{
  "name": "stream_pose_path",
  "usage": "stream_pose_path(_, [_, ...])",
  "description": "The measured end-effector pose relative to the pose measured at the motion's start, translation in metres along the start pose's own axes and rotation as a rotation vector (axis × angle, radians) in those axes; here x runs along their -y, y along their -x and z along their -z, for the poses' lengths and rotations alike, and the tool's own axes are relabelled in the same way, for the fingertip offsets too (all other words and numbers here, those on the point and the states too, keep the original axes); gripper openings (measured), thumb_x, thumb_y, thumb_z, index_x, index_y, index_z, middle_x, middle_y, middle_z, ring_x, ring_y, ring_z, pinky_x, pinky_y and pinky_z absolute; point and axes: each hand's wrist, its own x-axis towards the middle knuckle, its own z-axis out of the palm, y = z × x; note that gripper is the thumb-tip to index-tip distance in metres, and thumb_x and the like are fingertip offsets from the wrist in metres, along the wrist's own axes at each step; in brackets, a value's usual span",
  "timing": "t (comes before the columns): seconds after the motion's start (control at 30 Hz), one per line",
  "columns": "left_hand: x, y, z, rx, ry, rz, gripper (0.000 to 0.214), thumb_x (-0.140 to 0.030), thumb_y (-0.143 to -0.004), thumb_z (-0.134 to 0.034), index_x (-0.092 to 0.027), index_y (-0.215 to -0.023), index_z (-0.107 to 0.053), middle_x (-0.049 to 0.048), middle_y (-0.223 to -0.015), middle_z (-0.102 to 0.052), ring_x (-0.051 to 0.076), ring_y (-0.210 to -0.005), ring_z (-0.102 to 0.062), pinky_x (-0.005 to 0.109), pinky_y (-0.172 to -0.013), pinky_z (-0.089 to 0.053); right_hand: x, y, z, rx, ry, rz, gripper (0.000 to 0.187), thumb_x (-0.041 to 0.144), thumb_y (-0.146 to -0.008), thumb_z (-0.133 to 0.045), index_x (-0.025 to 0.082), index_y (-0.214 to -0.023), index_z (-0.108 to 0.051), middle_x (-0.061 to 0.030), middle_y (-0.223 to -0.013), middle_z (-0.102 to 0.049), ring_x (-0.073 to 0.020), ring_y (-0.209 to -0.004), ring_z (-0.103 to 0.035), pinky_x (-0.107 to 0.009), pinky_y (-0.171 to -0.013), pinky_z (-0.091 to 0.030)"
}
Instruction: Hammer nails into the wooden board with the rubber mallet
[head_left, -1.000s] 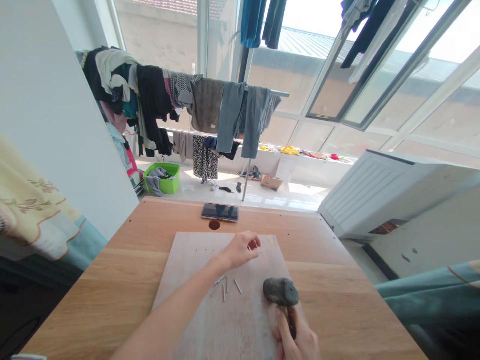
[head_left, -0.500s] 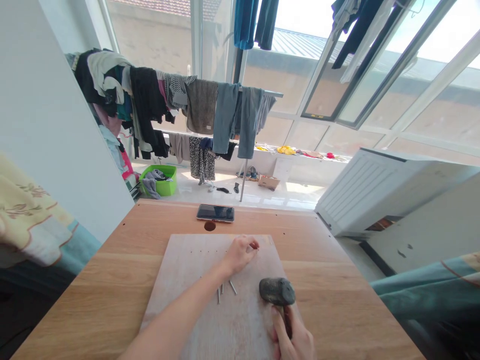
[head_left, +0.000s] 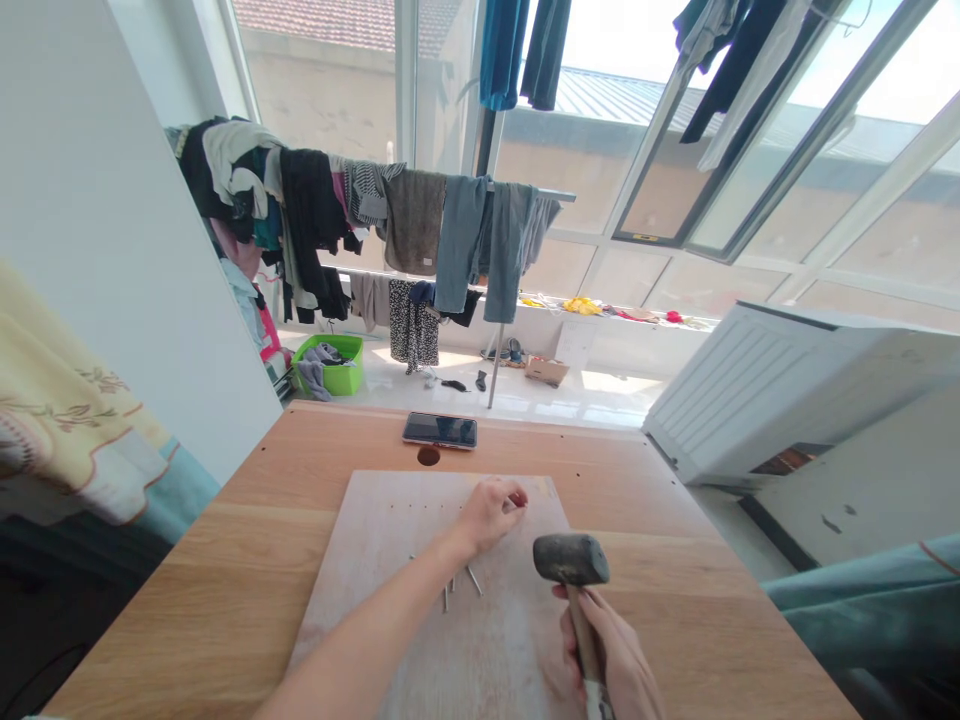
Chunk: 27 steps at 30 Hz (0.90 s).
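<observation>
A pale wooden board point(head_left: 375, 570) lies on the wooden table point(head_left: 232, 540). My left hand point(head_left: 491, 512) rests on the board's far part with fingertips pinched together, apparently on a small nail that I can barely see. My right hand point(head_left: 611, 665) grips the wooden handle of a dark-headed hammer point(head_left: 571, 560), whose head is raised a little above the board, right of my left hand. A few loose nails point(head_left: 459, 585) lie on the board beside my left forearm. Small holes dot the board's far left area.
A phone point(head_left: 439, 430) lies flat at the table's far edge, near a round hole. Beyond it stand a laundry rack with clothes point(head_left: 390, 220), a green basket point(head_left: 330, 365) and large windows. A white panel point(head_left: 750, 390) leans at the right. Fabric hangs at the left.
The hammer head has lifted off the board and turned, with my right hand further up in view. My left hand stays pinched at nearly the same spot.
</observation>
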Motion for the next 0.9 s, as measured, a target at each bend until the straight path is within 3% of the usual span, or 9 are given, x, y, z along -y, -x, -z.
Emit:
stream_pose_path(0.2, [-0.003,0.0,0.001,0.003,-0.002,0.002,0.015,-0.011,-0.074,-0.064,-0.017,-0.084,-0.072,0.0032,-0.084,-0.071,0.016,-0.08,-0.065,0.026,-0.077,-0.05,0.035,-0.031,-0.012,-0.022,-0.184,0.169,0.055,0.059,-0.071,-0.076,0.014,-0.102,-0.066,0.0049,-0.06,-0.06,-0.0112,-0.047,-0.057,-0.018,-0.038,-0.042])
stream_pose_path(0.4, [-0.005,0.0,0.002,-0.003,-0.016,0.006,0.018,-0.008,-0.072,-0.062,-0.017,-0.085,-0.072,0.0035,-0.084,-0.071,0.017,-0.081,-0.064,0.026,-0.077,-0.049,0.026,-0.069,-0.013,-0.105,-0.242,0.191,0.061,0.06,-0.062,-0.082,0.013,-0.098,-0.065,0.0061,-0.057,-0.06,-0.0075,-0.037,-0.05,-0.016,-0.031,-0.036])
stream_pose_path(0.9, [0.001,-0.001,-0.002,-0.018,-0.027,-0.001,0.015,-0.01,-0.074,-0.064,-0.017,-0.083,-0.073,0.0025,-0.083,-0.07,0.015,-0.077,-0.062,0.024,-0.073,-0.048,0.015,-0.061,-0.02,0.035,-0.342,0.216,0.051,0.057,-0.072,-0.073,0.017,-0.102,-0.063,0.0045,-0.06,-0.062,-0.007,-0.035,-0.046,-0.016,-0.029,-0.035])
